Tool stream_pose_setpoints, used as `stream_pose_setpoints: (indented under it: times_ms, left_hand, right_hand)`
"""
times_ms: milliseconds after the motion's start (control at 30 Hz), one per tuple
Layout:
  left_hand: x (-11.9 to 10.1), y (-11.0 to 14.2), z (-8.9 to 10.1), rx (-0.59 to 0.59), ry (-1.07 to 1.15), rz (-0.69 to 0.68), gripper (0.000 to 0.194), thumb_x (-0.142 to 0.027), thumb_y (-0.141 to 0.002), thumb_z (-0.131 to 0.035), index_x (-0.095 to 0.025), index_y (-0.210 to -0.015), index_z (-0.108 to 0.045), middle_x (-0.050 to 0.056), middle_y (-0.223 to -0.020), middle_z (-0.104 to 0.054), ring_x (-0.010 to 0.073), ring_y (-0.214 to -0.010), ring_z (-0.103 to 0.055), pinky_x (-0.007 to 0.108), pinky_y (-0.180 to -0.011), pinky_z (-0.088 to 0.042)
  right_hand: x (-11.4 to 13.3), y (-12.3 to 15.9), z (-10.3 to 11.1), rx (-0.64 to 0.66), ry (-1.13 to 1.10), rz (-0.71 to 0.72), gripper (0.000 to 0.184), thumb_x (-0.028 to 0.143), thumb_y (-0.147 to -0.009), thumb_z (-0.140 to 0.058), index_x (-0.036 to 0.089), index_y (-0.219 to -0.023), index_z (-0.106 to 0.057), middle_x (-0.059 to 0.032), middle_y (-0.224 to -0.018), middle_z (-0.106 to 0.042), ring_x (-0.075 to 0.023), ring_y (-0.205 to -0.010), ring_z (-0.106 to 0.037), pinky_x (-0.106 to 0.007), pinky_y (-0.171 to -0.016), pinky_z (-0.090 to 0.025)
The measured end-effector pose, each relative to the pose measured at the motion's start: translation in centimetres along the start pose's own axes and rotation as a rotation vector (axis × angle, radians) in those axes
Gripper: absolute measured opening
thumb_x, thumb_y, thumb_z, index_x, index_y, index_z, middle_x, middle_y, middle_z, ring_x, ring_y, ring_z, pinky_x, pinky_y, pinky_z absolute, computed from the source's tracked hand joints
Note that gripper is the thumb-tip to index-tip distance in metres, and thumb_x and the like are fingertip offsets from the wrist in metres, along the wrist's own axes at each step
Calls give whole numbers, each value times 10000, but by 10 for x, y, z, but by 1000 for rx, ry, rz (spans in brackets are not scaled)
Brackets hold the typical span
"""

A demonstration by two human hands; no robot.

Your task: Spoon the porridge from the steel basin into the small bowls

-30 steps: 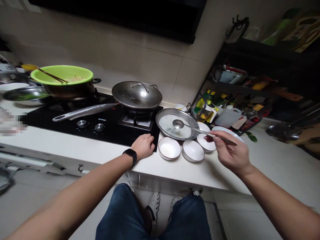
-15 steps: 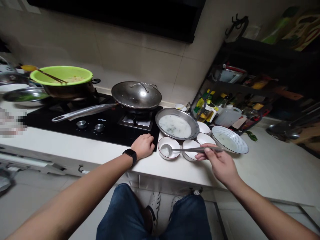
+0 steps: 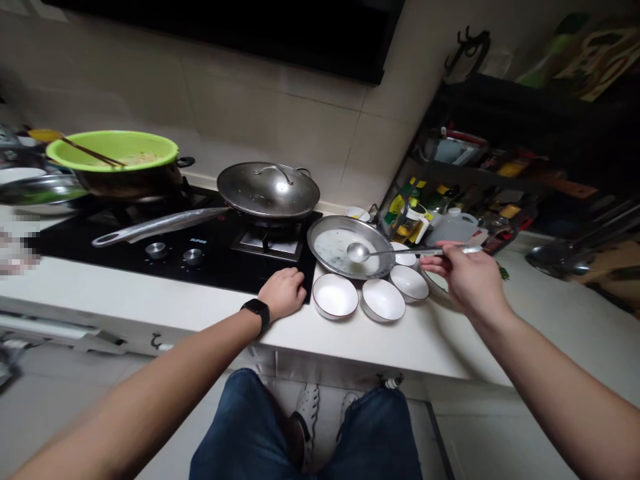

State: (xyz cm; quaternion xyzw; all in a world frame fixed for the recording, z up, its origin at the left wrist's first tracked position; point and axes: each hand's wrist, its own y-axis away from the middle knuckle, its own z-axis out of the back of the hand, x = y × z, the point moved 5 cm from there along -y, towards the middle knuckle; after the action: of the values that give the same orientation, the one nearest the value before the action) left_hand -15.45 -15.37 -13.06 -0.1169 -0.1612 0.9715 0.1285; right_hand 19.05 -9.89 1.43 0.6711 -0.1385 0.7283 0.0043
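My right hand (image 3: 473,279) grips the long handle of a metal ladle (image 3: 357,252). The ladle's head is over a wide metal basin (image 3: 320,261) of whitish soup with dark green bits. In front of the basin stand two white bowls, a red-rimmed bowl (image 3: 335,296) and a second bowl (image 3: 383,300). A third bowl (image 3: 410,283) sits to their right, and another small bowl (image 3: 404,256) is partly behind the ladle handle. My left hand (image 3: 283,293), fingers curled in with nothing seen in them, rests at the cooktop's front right corner, beside the red-rimmed bowl.
A lidded wok (image 3: 270,190) sits on the right burner, its long handle pointing left. On the left, a green basin (image 3: 113,152) with chopsticks tops a pot. A patterned plate (image 3: 435,281) lies partly behind my right hand. A rack with bottles (image 3: 453,227) stands behind.
My right hand has moved the ladle from over the red-rimmed bowl up and right to the soup basin. The left hand stays at the cooktop corner.
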Motion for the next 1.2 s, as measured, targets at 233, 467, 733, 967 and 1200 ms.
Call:
stream_pose_setpoints:
  times_ms: [233, 467, 733, 967, 1200]
  left_hand:
    - [0, 0, 1, 0, 8, -1, 135, -201, -900, -515, -194, -857, -643, 106, -921, -664, 260, -926, -631, 410, -895, -510]
    - [0, 0, 1, -7, 4, 2, 128, -206, -904, -523, -194, -858, -642, 96, -911, -661, 250, -915, -630, 398, -884, -502]
    - [0, 0, 1, -6, 1, 1, 126, -200, -899, -526, -195, -851, -643, 97, -908, -662, 251, -908, -628, 399, -871, -500]
    - [0, 1, 0, -15, -10, -8, 125, -204, -904, -527, -195, -856, -643, 97, -909, -661, 253, -910, -628, 399, -875, -503]
    - [0, 0, 0, -1, -6, 2, 133, -196, -899, -528, -187, -873, -658, 107, -926, -666, 258, -920, -630, 404, -886, -505]
  right_hand:
    - [-8, 16, -34, 498, 756, 938, 187, 273, -985, -588, 216, -1077, -741, -127, -1078, -798, -262, -989, -785, -425, -920, -651]
    - [28, 65, -23, 396, 660, 1083, 270, 146, -995, -572, 222, -1223, -697, -100, -1042, -797, -230, -927, -784, -346, -843, -636]
    - [34, 118, -38, 759, 576, 1075, 341, 90, -978, -572, 241, -1263, -682, -80, -1082, -798, -197, -976, -780, -285, -852, -630]
    - [-4, 98, -28, 550, 429, 520, 177, 305, -1027, -580, 207, -1115, -698, -82, -864, -811, -206, -785, -795, -312, -760, -659]
    - [-32, 64, -20, 138, -6, -295, 97, 240, -924, -664, 145, -930, -645, -97, -621, -737, -186, -556, -743, -244, -563, -638]
